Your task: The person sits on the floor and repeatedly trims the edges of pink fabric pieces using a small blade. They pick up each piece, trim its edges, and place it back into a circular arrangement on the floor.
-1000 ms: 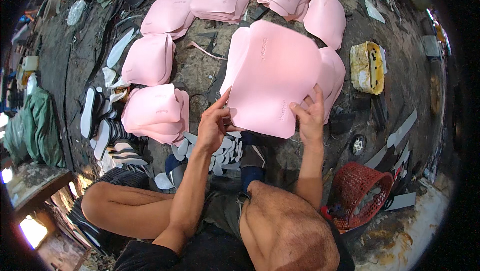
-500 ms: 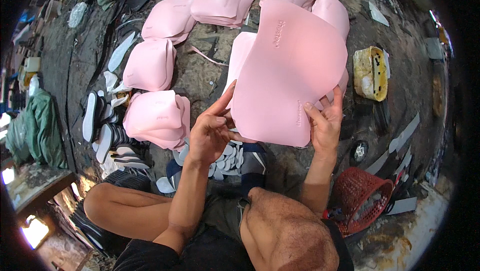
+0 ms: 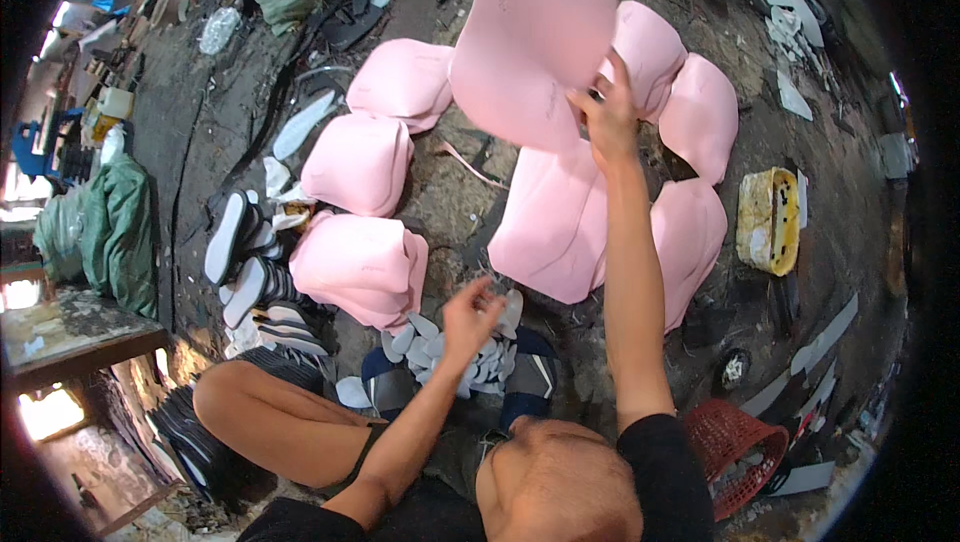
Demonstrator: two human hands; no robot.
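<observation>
Out ahead, my right hand (image 3: 610,120) grips the near right edge of a curved pink sheet (image 3: 535,42) with raised lettering, thumb on top. The sheet hangs over the far end of the ring of pink piles and hides what lies beneath it. Closer in, another pile of pink sheets (image 3: 545,217) lies partly behind my right forearm. My left hand (image 3: 472,322) holds nothing, its fingers loosely bent and apart. It hovers by a heap of small pale grey cut pieces (image 3: 480,367) between my feet.
Pink piles lie at left (image 3: 358,267), far left (image 3: 400,82) and right (image 3: 690,237). Striped sole-shaped stacks (image 3: 250,287) stand by my left knee. A cut-open yellow container (image 3: 768,222) and a red plastic basket (image 3: 735,457) are at right. A wooden bench (image 3: 80,337) edges the left.
My right hand has carried the pink sheet forward and to the left, away from me. The left hand has let go of it and drawn back toward the grey pieces.
</observation>
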